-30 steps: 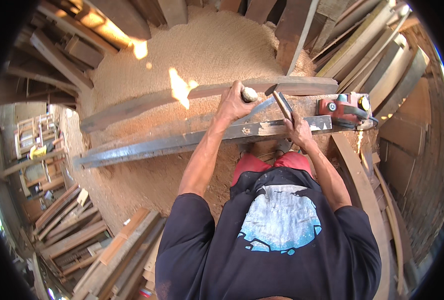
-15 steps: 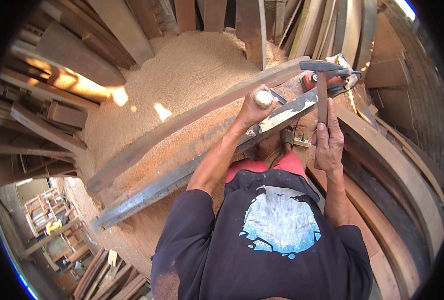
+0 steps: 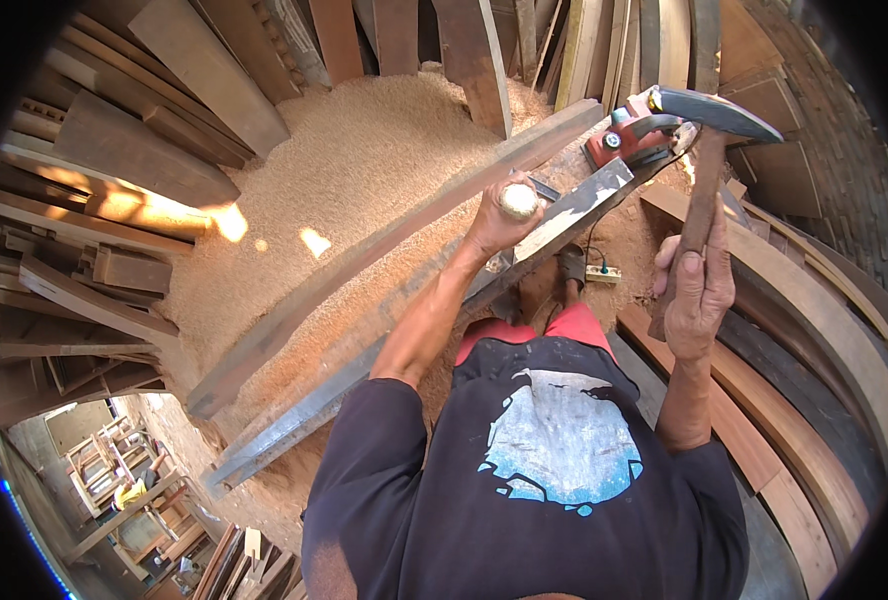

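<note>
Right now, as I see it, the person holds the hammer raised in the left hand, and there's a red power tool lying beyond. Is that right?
Not quite: the head view shows the hammer raised in the right hand. The left hand grips a pale, round-ended handle instead. The red power tool does lie beyond.

Soft daylight surrounds me, with overexposed sun patches on the tan, grainy sawdust heap [image 3: 364,150] and by its left edge, pale sheen along the long dark wooden beam [image 3: 309,415], and fisheye bending toward a black, blue-fringed rim.
</note>
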`<state>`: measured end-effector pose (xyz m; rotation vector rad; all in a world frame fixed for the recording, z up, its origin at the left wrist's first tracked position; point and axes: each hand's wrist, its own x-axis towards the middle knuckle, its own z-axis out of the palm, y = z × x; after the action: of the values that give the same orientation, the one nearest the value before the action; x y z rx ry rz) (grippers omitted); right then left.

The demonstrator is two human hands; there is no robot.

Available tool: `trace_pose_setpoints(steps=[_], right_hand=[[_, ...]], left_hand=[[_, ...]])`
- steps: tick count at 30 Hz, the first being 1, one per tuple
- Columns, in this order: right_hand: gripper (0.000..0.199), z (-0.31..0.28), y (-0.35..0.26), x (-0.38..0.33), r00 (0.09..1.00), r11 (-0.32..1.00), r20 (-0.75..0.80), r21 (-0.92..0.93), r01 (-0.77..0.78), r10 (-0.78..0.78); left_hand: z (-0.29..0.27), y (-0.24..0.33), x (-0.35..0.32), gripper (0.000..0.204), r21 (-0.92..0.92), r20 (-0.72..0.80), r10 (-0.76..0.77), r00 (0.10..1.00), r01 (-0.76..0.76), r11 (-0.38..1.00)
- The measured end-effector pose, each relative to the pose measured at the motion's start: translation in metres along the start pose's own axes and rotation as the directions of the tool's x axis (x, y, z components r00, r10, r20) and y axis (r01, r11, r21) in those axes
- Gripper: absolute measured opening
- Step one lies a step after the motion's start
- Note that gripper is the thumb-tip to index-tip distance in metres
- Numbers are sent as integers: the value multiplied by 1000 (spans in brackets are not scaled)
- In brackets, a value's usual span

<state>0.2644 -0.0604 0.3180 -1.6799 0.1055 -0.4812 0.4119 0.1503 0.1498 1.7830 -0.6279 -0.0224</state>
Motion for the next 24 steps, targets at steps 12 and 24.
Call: trace_pose_setpoints(steps=[12,24], right_hand=[[59,-2,-7,13,998,998,-30,-21,52,-53],[54,-13,-26,22,921,906,330,-419,-54,207]], left_hand=[[-1,-9,2,18,-99,81,-166,983,173,980],[1,-2,1,23,-70,118,-126,985,135,988]])
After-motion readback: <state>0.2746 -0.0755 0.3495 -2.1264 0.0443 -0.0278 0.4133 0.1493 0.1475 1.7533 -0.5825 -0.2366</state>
